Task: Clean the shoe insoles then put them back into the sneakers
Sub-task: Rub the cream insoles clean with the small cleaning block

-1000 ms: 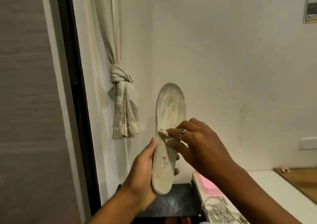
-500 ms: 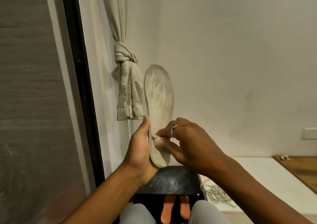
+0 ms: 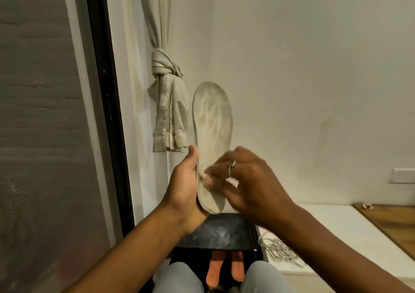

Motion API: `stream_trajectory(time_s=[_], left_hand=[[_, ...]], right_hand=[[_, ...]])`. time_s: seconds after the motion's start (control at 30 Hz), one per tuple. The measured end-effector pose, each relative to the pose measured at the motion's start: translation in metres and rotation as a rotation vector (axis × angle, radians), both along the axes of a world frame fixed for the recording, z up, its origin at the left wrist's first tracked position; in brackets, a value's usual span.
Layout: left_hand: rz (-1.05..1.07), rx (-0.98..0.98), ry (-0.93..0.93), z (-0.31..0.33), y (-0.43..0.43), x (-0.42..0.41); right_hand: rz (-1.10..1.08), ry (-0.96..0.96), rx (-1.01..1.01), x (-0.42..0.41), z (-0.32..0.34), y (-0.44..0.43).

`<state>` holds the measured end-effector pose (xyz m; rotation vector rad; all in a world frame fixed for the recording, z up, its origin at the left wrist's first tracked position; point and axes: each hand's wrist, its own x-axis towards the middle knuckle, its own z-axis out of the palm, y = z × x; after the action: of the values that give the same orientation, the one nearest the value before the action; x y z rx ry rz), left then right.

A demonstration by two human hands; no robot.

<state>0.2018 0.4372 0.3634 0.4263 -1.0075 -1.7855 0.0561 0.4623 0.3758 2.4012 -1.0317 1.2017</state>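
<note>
Insole point(image 3: 212, 122) is still standing upright before the wall, my left hand point(image 3: 184, 180) gripping its heel as before. My right hand point(image 3: 249, 180), now blurring, is pinching a mostly hidden wipe point(image 3: 233, 182) against its middle. Two orange insoles point(image 3: 215, 268) are lying inside the black shelf point(image 3: 220, 232), partly cut off by my knees.

The right hand point(image 3: 249, 180) is smeared by motion blur. Its fingers hide most of the small pale wad point(image 3: 232, 181) and the middle of the long off-white foam insole point(image 3: 212, 122). Two flat orange insoles point(image 3: 214, 269) run out of sight under the dusty black shelf top point(image 3: 215, 232).
</note>
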Motion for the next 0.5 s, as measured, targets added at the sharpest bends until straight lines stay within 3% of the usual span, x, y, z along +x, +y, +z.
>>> stream_trajectory(time_s=[0.13, 0.23, 0.37, 0.5], left_hand=[[-0.004, 0.0, -0.016, -0.001, 0.001, -0.003], [0.02, 0.008, -0.052, -0.001, 0.004, -0.009], [0.023, 0.023, -0.018, 0.002, 0.003, -0.002], [0.014, 0.039, -0.047, 0.004, 0.0, 0.005]], right_hand=[[-0.1, 0.181, -0.09, -0.005, 0.004, 0.0], [-0.241, 0.087, -0.201, -0.012, 0.023, -0.017], [-0.05, -0.157, -0.008, -0.001, 0.006, -0.006], [0.069, -0.077, 0.049, 0.007, -0.015, 0.014]])
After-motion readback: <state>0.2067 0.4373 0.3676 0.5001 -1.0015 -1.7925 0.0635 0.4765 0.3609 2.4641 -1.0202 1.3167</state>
